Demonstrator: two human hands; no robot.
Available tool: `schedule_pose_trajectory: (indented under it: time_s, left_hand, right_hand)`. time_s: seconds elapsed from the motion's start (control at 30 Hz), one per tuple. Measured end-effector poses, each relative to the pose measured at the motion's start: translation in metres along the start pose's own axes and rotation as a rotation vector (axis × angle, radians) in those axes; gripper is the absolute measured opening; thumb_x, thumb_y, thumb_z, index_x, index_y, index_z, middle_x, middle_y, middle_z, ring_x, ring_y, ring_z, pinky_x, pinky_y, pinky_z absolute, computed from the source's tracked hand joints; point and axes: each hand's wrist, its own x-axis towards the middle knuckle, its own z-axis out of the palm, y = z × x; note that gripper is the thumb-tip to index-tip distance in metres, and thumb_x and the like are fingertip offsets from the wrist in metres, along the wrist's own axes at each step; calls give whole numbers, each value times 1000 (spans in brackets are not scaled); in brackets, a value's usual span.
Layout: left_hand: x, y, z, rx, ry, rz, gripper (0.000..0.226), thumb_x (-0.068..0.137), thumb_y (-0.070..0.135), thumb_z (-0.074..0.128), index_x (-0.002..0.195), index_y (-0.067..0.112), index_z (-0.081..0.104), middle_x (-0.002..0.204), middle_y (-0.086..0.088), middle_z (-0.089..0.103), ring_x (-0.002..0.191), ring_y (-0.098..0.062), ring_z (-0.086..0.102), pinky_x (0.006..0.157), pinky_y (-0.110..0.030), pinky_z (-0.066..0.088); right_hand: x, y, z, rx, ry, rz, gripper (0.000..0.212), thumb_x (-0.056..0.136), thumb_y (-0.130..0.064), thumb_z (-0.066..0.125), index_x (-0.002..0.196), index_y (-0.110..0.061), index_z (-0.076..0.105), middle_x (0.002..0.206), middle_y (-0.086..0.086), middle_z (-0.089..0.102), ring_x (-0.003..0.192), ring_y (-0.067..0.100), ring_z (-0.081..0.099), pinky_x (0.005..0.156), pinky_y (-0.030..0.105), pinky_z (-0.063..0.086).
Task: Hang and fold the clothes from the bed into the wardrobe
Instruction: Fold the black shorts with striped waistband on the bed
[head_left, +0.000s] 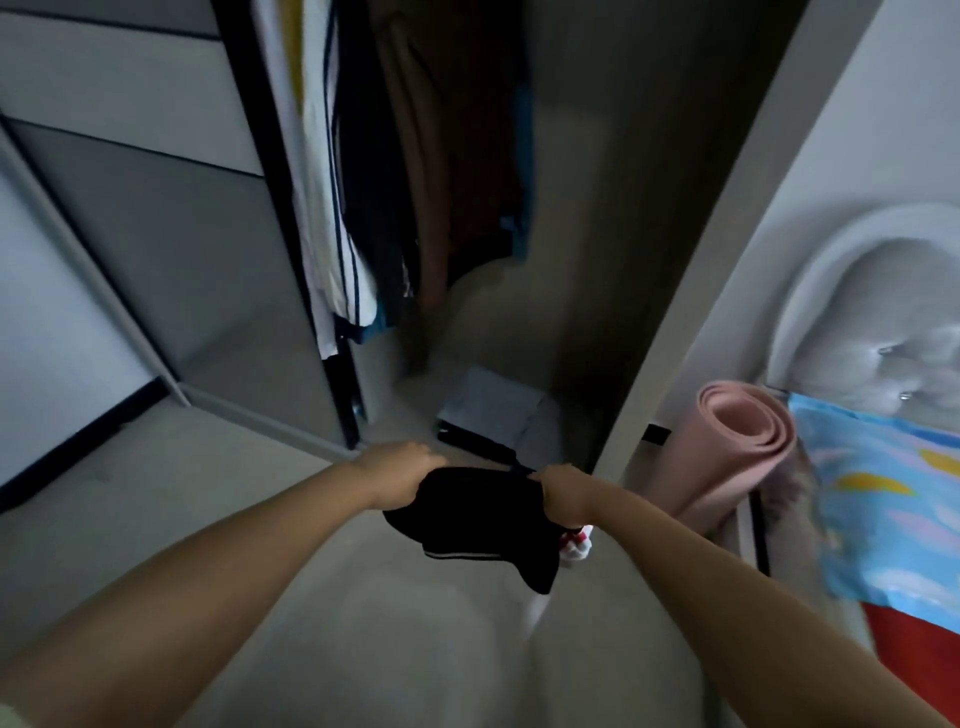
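I grip a black garment (483, 514) with my left hand (397, 475) and right hand (563, 493), each clenched on one of its upper corners. It is bunched, dark, with a thin pale stripe near its drooping lower edge. At twelve o'clock beyond it, folded clothes (493, 410) lie on the wardrobe (597, 208) floor; farther, at eleven o'clock, hanging clothes (395, 171) fill its left side.

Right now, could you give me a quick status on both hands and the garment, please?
Left hand and right hand both grip the black garment, held before the open wardrobe. Folded pile already on wardrobe floor. Nothing in the way.
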Motion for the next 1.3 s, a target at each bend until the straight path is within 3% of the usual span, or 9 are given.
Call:
schedule_pose_trajectory:
  time_s: [0.13,0.3,0.43,0.6,0.7,0.9,0.97,1.17,1.3]
  left_hand:
    - [31,-39,3,-30,-52,-23,43,89,7,48,128,23,56,124,-6,58,111,-25,56,88,-37,48]
    - [114,-77,-5,-55,-90,0,42,91,10,46,130,25,54,127,-6,57,113,-25,55,92,-37,46]
    - [202,-118,-12,-67,-149,-35,49,92,10,45,139,25,46,136,-7,50,119,-26,52,98,-38,44]
    - [306,-166,-19,-64,-192,-33,46,92,8,46,135,22,46,129,-10,55,110,-30,57,88,-36,47]
    - [374,-201,1,-90,-219,-43,48,92,7,46,137,23,46,127,-10,56,108,-29,58,85,-35,48]
    - [497,-250,37,-29,-106,-10,46,94,19,50,138,29,43,133,-6,51,117,-28,54,93,-38,47]
    - [541,-270,53,10,-41,-23,49,96,23,47,144,32,36,142,-4,44,125,-28,48,99,-40,43]
    - [621,-318,138,147,93,-7,63,99,10,34,152,31,9,159,-3,10,145,-27,13,109,-39,33]
    - [640,-333,232,253,184,110,85,87,3,56,150,26,4,159,-15,9,144,-41,13,110,-50,30]
  right_hand:
    - [54,0,-5,35,-50,3,32,88,-3,44,115,1,60,116,19,63,105,34,60,91,39,48]
    - [130,38,-22,119,-64,-4,26,88,-2,44,109,-3,59,113,17,64,101,31,60,75,28,41]
    - [213,77,-41,222,-68,12,30,84,2,45,109,-1,63,109,18,66,101,31,62,84,34,47]
    - [313,120,-59,250,-111,98,29,83,7,43,101,9,65,100,27,67,94,35,66,76,35,50]
    - [386,147,-56,254,-110,112,31,87,5,42,111,6,63,112,25,65,104,34,63,86,34,47]
    - [509,210,-45,229,-70,167,33,94,-1,42,122,-4,59,119,18,63,108,33,60,83,32,47]
    - [548,229,-42,209,18,191,36,93,-3,45,127,-8,58,124,16,61,113,31,58,93,34,48]
    - [625,250,31,181,257,192,64,91,1,46,149,-22,33,152,10,31,139,29,30,113,32,28]
    - [653,244,128,35,155,208,73,97,-5,38,152,-35,0,161,9,-8,147,35,-5,118,38,21]
